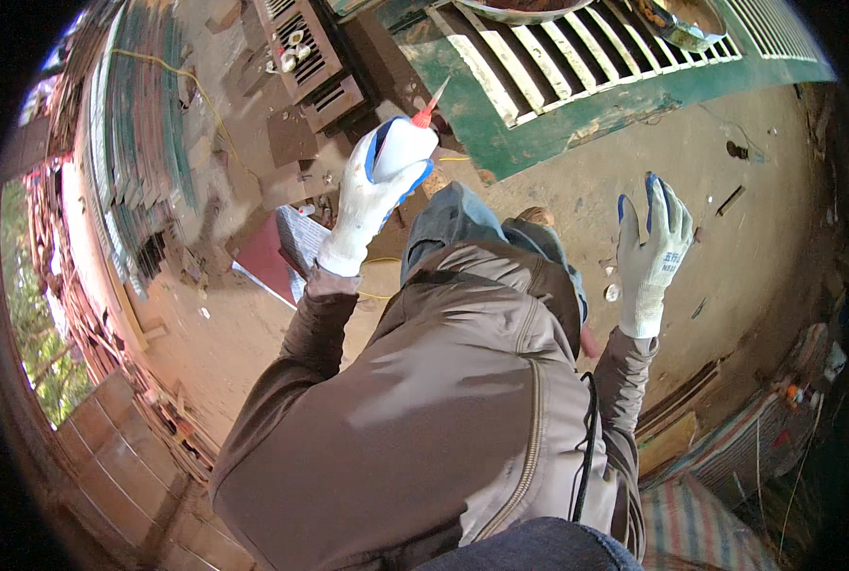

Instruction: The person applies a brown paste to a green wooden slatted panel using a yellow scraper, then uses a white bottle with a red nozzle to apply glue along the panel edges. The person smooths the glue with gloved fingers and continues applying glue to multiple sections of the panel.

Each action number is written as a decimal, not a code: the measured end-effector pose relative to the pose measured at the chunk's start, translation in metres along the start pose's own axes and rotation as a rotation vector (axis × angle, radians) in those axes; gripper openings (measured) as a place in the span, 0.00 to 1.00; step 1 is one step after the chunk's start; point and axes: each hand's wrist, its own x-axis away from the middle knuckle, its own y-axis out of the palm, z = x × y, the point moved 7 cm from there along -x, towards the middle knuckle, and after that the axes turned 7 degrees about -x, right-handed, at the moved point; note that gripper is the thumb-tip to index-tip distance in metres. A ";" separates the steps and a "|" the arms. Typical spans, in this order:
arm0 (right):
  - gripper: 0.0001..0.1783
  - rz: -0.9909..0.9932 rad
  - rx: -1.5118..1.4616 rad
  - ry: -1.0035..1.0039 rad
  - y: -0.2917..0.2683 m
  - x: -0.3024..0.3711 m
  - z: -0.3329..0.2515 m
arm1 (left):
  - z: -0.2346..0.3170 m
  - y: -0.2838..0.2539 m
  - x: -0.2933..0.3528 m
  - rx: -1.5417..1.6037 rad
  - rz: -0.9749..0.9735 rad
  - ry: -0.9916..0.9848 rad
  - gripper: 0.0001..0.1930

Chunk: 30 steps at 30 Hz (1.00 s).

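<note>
My left hand [367, 200], in a white work glove with blue fingertips, is closed round a white squeeze glue bottle [407, 150]. The bottle's red cap and clear pointed nozzle tilt up toward the green slatted shutter [486, 124] ahead. My right hand [655, 233], gloved the same way, is raised on the right with its fingers stretched out and nothing in it. Neither hand touches the shutter, whose pale slats run along its far part.
A brown slatted wooden piece [301, 52] carries small white rolls at the far left. Stacked greenish slatted panels [134, 124] stand left. On top of the shutter sits an open container [686, 24]. A striped woven sheet [700, 528] lies at lower right.
</note>
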 end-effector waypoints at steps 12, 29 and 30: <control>0.18 -0.293 -0.401 -0.318 0.023 -0.027 -0.024 | 0.024 0.061 0.095 0.168 0.265 -0.220 0.37; 0.52 -0.236 -1.072 0.399 0.011 -0.021 0.052 | 0.188 0.230 -0.022 -0.166 -0.342 0.539 0.41; 0.55 -0.165 -1.279 0.564 0.006 -0.022 0.067 | 0.199 0.241 -0.031 -0.066 -0.360 0.495 0.43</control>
